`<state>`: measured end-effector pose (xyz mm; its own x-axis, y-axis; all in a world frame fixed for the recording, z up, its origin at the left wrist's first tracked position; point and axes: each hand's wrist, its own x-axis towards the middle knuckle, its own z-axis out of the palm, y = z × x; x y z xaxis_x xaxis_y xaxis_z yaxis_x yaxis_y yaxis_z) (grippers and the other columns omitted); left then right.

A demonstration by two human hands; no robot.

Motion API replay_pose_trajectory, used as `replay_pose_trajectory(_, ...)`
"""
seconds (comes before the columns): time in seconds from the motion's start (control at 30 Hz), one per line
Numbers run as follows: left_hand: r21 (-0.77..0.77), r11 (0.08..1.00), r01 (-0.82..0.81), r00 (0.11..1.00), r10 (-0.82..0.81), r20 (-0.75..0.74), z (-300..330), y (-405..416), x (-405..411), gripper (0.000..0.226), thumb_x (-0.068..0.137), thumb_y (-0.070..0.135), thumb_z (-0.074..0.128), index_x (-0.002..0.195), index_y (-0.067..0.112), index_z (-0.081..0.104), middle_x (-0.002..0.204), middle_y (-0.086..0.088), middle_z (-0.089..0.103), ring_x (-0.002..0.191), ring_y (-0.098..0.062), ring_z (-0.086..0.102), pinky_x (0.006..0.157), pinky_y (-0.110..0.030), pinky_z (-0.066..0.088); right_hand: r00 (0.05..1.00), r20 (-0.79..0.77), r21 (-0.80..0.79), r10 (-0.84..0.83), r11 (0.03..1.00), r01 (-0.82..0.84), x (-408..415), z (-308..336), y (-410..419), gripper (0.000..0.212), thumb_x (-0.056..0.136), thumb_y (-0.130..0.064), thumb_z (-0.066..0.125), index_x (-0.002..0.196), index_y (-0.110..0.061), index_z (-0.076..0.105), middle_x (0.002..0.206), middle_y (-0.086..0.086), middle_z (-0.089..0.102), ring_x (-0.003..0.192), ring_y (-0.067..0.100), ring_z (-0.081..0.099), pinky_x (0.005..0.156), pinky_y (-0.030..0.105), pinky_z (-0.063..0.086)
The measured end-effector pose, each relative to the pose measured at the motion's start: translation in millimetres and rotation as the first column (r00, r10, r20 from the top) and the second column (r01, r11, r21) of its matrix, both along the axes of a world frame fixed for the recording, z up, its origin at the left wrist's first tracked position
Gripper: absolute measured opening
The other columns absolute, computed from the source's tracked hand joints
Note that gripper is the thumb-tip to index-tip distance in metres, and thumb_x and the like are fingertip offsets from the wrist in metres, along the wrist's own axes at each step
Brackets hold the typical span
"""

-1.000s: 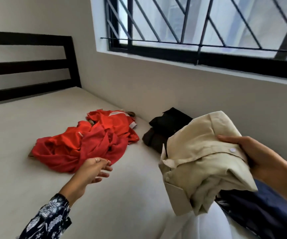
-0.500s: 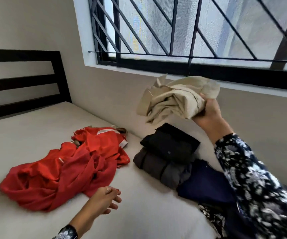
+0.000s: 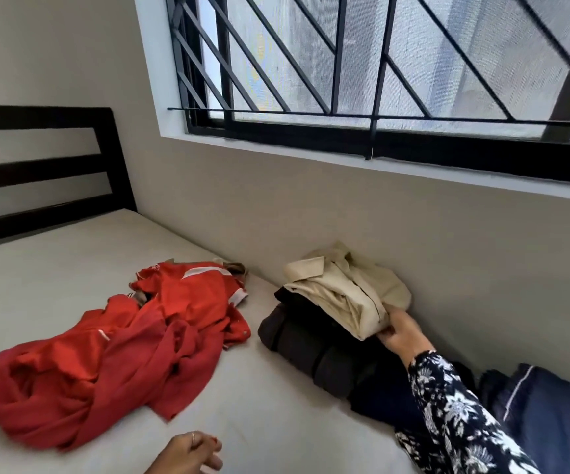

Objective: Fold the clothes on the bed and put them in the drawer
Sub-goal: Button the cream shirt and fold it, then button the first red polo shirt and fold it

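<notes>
Against the wall under the window, the beige shirt (image 3: 341, 295) sits on the dark folded pile (image 3: 314, 343), the right hand (image 3: 401, 331) pinching its near edge — letting go carelessly could topple it. Red clothes (image 3: 123, 350) lie unfolded on the bed (image 3: 276, 422); the left hand (image 3: 188, 455) hangs loose, holding nothing.

The left hand (image 3: 188, 453) is cut off by the bottom edge. The right hand (image 3: 400, 331) hides its fingertips under the folded beige cotton shirt (image 3: 341, 289). The floral sleeve (image 3: 454, 415) covers part of the dark folded clothes (image 3: 311, 347) at the bed's wall-side edge.
</notes>
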<state>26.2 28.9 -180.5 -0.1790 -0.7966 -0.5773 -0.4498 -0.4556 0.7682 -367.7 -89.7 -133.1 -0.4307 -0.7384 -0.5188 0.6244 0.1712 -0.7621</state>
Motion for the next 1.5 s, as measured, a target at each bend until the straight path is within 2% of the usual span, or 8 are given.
replay_pose_trajectory(0.27,-0.082,0.996,-0.035,0.997,0.04,0.06,30,30,-30,0.02,0.099,0.027,0.046,0.097,0.014,0.062,0.09,0.0,0.07,0.064,-0.01,0.062,0.055,-0.018,0.041,0.975,-0.217,0.028,0.041,0.999,-0.036,-6,23,25,0.014,0.087,0.005,0.049,0.098,0.0,0.057,0.087,0.01,0.055,0.077,0.019,0.056,0.069,0.028,0.054)
replay_pose_trajectory(0.33,-0.121,0.992,-0.034,0.995,0.044,0.085,39,37,-22,0.019,0.098,0.028,0.045,0.099,0.016,0.061,0.093,0.004,0.068,0.068,-0.007,0.061,0.057,-0.016,0.041,0.923,-0.385,0.087,-0.018,0.995,0.056,4,33,30,0.057,0.071,-0.011,0.066,0.124,0.005,0.049,0.099,0.012,0.054,0.092,0.023,0.056,0.081,0.033,0.051)
replay_pose_trajectory(0.4,-0.169,0.984,-0.052,0.994,0.068,0.089,46,44,-7,0.018,0.097,0.027,0.046,0.099,0.017,0.06,0.094,0.004,0.065,0.071,-0.007,0.059,0.058,-0.016,0.041,0.81,-0.587,0.154,-0.008,0.981,0.12,27,48,38,0.082,0.07,-0.02,0.068,0.14,0.005,0.035,0.129,0.021,0.047,0.121,0.032,0.047,0.103,0.041,0.038)
replay_pose_trajectory(0.47,-0.215,0.975,-0.051,0.989,0.079,0.124,51,44,6,0.015,0.096,0.025,0.046,0.097,0.018,0.059,0.093,0.005,0.063,0.072,-0.008,0.057,0.06,-0.017,0.04,0.64,-0.768,0.135,0.007,0.979,0.151,52,71,49,0.061,0.085,-0.014,0.059,0.138,0.005,0.037,0.146,0.024,0.033,0.135,0.038,0.032,0.112,0.041,0.026)
replay_pose_trajectory(0.67,-0.313,0.943,-0.115,0.972,0.172,0.161,63,41,47,0.009,0.093,0.019,0.049,0.089,0.017,0.057,0.086,0.001,0.059,0.068,-0.009,0.054,0.055,-0.018,0.038,0.347,-0.931,0.07,0.117,0.987,-0.146,132,102,56,0.055,0.082,-0.026,0.052,0.13,0.0,0.046,0.138,0.023,0.034,0.13,0.042,0.032,0.11,0.041,0.025)
replay_pose_trajectory(1.07,-0.362,0.896,-0.257,0.924,0.338,0.181,32,23,116,0.006,0.092,0.019,0.054,0.093,0.02,0.06,0.091,0.002,0.061,0.089,-0.016,0.057,0.074,-0.025,0.044,-0.227,-0.924,0.382,0.308,0.714,-0.587,312,6,46,0.053,0.085,-0.008,0.051,0.136,-0.002,0.039,0.134,0.019,0.038,0.122,0.043,0.04,0.103,0.045,0.035)
replay_pose_trajectory(1.3,-0.4,0.868,-0.295,0.898,0.395,0.195,4,11,144,0.057,0.086,0.014,0.066,0.138,0.007,0.045,0.137,-0.007,0.05,0.126,-0.016,0.049,0.099,-0.018,0.034,-0.639,-0.748,0.63,0.179,0.496,-0.598,368,-39,19,0.088,0.083,0.009,0.036,0.153,-0.037,0.008,0.159,0.018,-0.01,0.117,0.049,0.048,0.093,0.05,0.044)
replay_pose_trajectory(1.5,-0.347,0.886,-0.307,0.887,0.399,0.233,-27,11,170,0.06,0.088,0.018,0.064,0.142,0.009,0.039,0.141,-0.006,0.047,0.119,-0.021,0.053,0.097,-0.023,0.039,-0.653,-0.746,0.598,0.134,0.567,-0.567,394,-44,3,0.057,0.091,-0.004,0.044,0.145,-0.009,0.028,0.129,0.018,0.047,0.119,0.041,0.045,0.095,0.047,0.041)
